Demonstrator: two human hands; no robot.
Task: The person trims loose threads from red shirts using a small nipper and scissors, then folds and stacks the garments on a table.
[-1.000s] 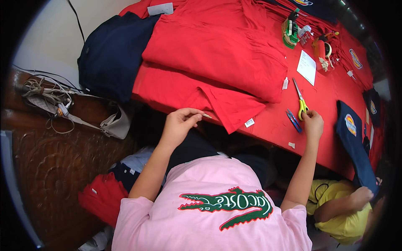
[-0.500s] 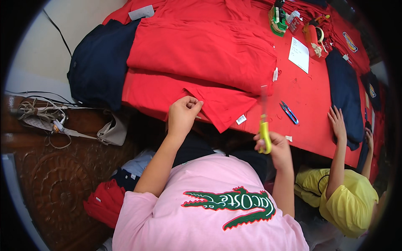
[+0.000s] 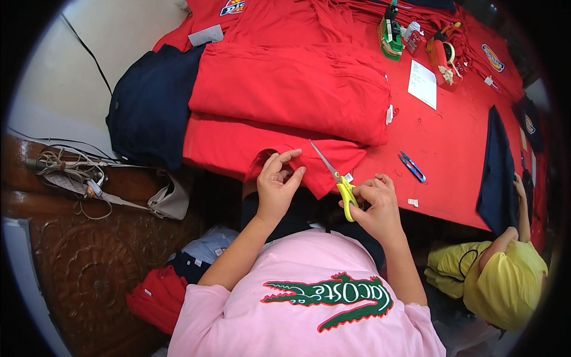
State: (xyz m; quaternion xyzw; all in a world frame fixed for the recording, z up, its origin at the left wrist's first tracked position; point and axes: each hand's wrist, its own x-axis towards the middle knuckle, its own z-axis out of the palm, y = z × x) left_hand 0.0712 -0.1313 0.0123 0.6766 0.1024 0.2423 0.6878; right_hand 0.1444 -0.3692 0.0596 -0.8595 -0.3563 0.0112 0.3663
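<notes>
My right hand [image 3: 377,205] grips yellow-handled scissors [image 3: 345,195], whose closed-looking blades point up and left over the red cloth. Beside them, at the table's near edge, my left hand [image 3: 278,184] has its thumb and forefinger apart, nothing visible between them. Just behind those fingers lies the near corner of a red garment [image 3: 324,172], part of it hanging over the edge. A small white tag [image 3: 348,178] shows on it next to the scissors. Farther back, a folded red garment [image 3: 285,95] lies across the pile.
Blue thread snips [image 3: 411,166], a paper sheet [image 3: 422,84], a green tape dispenser [image 3: 391,40] and a red one [image 3: 441,58] lie on the red table [image 3: 440,154]. Dark folded cloth [image 3: 154,107] sits left. At right a person in yellow [image 3: 505,285] handles a navy garment [image 3: 496,178].
The scissors have tilted left and come nearer my left hand. My left thumb and forefinger have parted, and that hand is lower. The co-worker has lifted the navy garment's edge.
</notes>
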